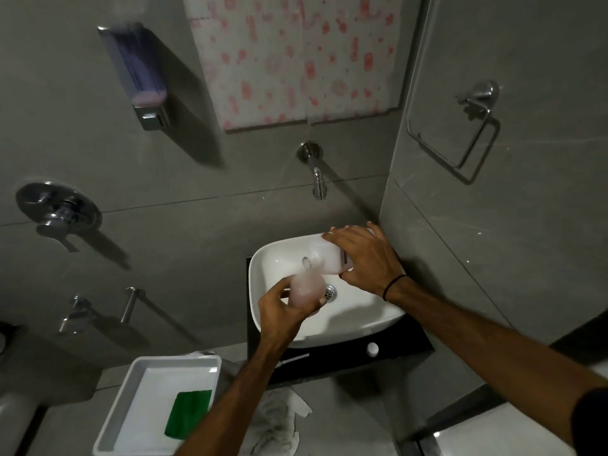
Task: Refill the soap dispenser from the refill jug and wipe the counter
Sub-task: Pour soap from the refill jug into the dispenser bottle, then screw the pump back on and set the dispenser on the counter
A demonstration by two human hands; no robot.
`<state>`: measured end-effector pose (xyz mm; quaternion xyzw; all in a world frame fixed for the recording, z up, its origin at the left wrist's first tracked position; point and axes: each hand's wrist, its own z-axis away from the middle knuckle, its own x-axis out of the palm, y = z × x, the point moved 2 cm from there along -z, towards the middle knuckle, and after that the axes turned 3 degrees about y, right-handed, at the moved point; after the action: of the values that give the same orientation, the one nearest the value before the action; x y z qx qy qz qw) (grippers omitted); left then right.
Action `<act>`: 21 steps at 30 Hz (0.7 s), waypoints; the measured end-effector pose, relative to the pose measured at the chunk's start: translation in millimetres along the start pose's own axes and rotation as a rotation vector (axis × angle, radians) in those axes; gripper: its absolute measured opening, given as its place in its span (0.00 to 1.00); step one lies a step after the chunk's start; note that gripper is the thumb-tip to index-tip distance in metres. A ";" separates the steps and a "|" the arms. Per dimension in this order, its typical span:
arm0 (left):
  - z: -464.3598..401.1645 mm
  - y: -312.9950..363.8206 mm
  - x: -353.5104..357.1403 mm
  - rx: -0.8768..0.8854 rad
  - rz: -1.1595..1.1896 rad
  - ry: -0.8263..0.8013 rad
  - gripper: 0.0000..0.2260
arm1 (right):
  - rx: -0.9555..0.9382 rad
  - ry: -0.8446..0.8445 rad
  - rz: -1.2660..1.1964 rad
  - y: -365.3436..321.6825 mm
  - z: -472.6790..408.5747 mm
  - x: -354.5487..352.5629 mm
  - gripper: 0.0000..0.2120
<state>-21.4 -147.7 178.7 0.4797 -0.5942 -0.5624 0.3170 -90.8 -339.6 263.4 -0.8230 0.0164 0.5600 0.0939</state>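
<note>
left hand: fingers curled round bottle, held over sink | right hand: fingers spread and wrapped over jug, tipped, spout just above bottle mouth | cap lying on desk | sponge in tray
</note>
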 end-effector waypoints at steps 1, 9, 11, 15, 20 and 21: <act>1.3 -0.6 4.3 -0.011 0.008 -0.011 0.21 | 0.038 0.028 -0.066 3.8 5.8 2.6 0.37; 20.0 -17.2 50.6 -0.045 0.039 -0.081 0.25 | 0.635 0.146 -0.437 56.3 97.5 35.1 0.36; 26.0 -26.7 63.1 -0.061 0.026 -0.095 0.27 | 0.806 0.184 -0.522 69.3 127.9 46.2 0.35; 39.5 -45.4 86.4 -0.117 0.008 -0.112 0.28 | 0.985 0.243 -0.529 81.8 181.4 72.0 0.36; 60.6 -53.5 103.6 -0.150 0.002 -0.125 0.25 | 1.125 0.274 -0.584 86.5 213.6 111.2 0.39; 63.8 -55.7 105.5 -0.158 -0.011 -0.132 0.25 | 1.150 0.291 -0.601 87.1 216.0 119.3 0.39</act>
<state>-103.7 -217.0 96.7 0.4183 -0.5648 -0.6398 0.3109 -256.3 -378.4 64.5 -0.6777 0.0951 0.2947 0.6670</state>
